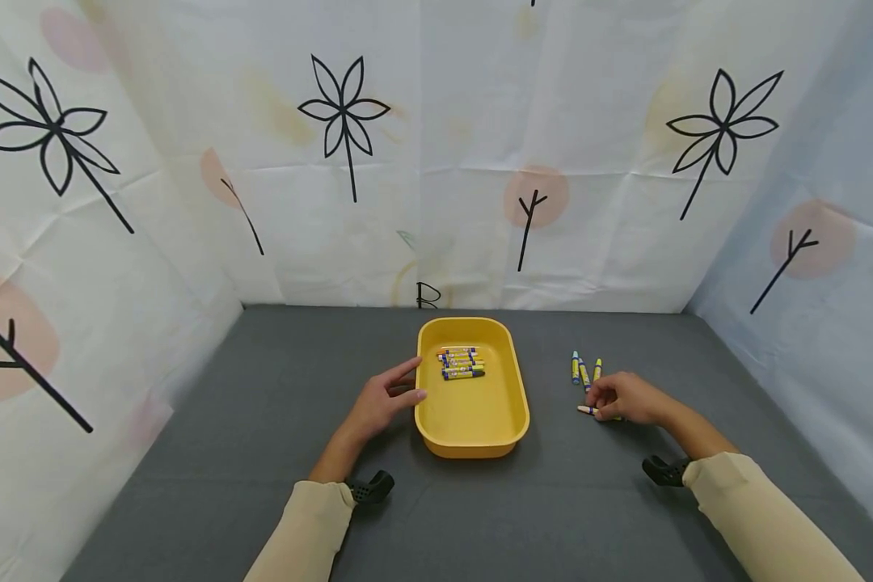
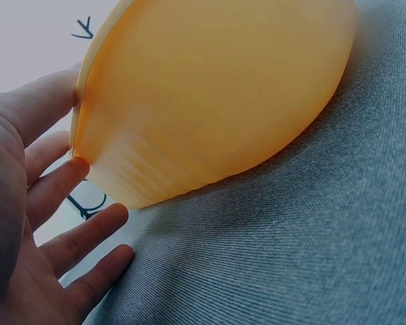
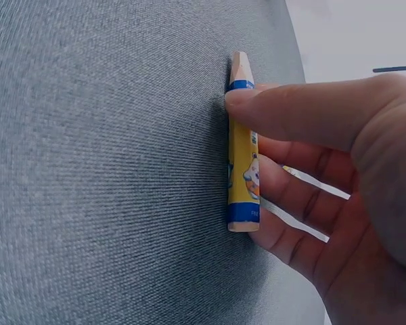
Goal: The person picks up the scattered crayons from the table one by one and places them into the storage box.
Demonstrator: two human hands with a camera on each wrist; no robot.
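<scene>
My left hand [image 1: 375,406] rests at the left side of a yellow plastic tray [image 1: 473,416], its fingertips right at the rim. In the left wrist view these fingers are spread and relaxed against the tray's outer wall [image 2: 216,88]. Inside the tray, several crayons [image 1: 463,373] lie in a row toward the far end. To the right of the tray, my right hand [image 1: 631,398] pinches a pale peach crayon [image 3: 243,152] with a yellow and blue wrapper between thumb and fingers, close over the tabletop.
Just beyond the right hand lie a few more crayons [image 1: 575,368] in similar wrappers. A dark grey cloth [image 1: 473,517] covers the table. White fabric walls [image 1: 451,121] with printed flowers and twigs enclose its back and sides.
</scene>
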